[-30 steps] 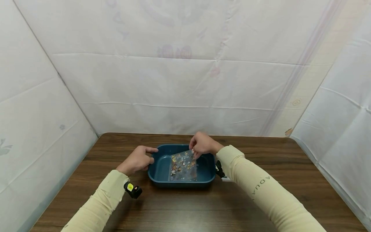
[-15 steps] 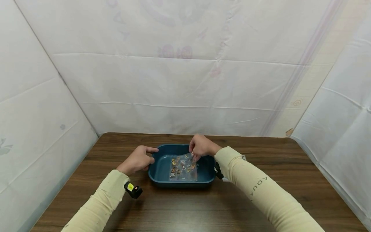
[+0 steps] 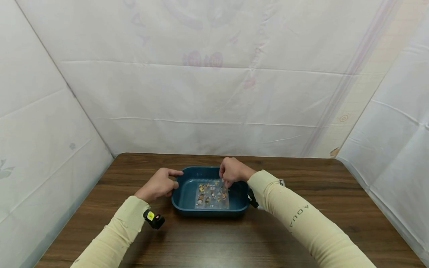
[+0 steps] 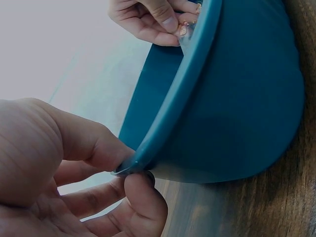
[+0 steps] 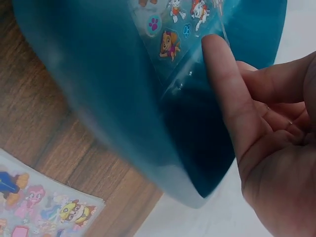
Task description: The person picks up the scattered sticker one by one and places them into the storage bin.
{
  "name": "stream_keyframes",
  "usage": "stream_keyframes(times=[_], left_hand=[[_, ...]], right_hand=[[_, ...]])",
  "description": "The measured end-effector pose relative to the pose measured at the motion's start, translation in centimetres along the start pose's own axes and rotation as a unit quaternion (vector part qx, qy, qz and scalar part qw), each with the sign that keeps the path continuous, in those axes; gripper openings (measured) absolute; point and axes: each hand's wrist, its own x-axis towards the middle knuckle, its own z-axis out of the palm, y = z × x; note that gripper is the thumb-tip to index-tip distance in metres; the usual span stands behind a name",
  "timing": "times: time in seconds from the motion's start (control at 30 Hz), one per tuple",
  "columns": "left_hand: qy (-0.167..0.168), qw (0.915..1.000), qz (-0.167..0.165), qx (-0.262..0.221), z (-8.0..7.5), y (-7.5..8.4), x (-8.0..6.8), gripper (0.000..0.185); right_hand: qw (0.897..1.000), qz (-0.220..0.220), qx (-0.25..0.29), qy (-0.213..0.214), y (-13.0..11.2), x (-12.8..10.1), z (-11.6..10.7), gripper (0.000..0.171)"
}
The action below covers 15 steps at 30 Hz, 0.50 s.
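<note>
A transparent sheet of colourful cartoon stickers (image 3: pixel 211 195) lies inside a blue-teal plastic basin (image 3: pixel 207 213). My right hand (image 3: pixel 233 172) reaches over the far right of the basin and pinches the sheet's upper right edge. In the right wrist view, cartoon pups and paw prints show on the sticker sheet (image 5: pixel 170 44), with my right index finger along its edge. My left hand (image 3: pixel 159 183) holds the basin's left rim. Seen from the left wrist, the thumb of my left hand (image 4: pixel 84 163) lies on one side of the basin rim (image 4: pixel 173 108) and the fingers on the other.
On the table right of the basin lies another sticker sheet (image 5: pixel 44 202), mostly hidden by the right sleeve in the head view. The wooden table (image 3: pixel 221 242) meets white fabric walls (image 3: pixel 214 96) at the back and sides. Each wrist wears a black strap camera (image 3: pixel 154 219).
My right hand has moved slightly down and toward me, and the sticker sheet has gone from tilted to lying flatter in the basin. The left hand stays on the rim.
</note>
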Motion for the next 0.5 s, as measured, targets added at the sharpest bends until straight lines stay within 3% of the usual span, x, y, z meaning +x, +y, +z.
stream_keyframes(times=[0.23, 0.5], left_hand=[[-0.001, 1.0000, -0.001, -0.006, -0.05, -0.14, 0.10, 0.053], [-0.002, 1.0000, 0.001, -0.008, -0.02, -0.29, 0.08, 0.052]], right_hand=[[0.999, 0.004, -0.032, 0.003, 0.12, -0.18, 0.12, 0.019], [0.999, 0.006, -0.033, 0.014, 0.28, -0.38, 0.24, 0.026]])
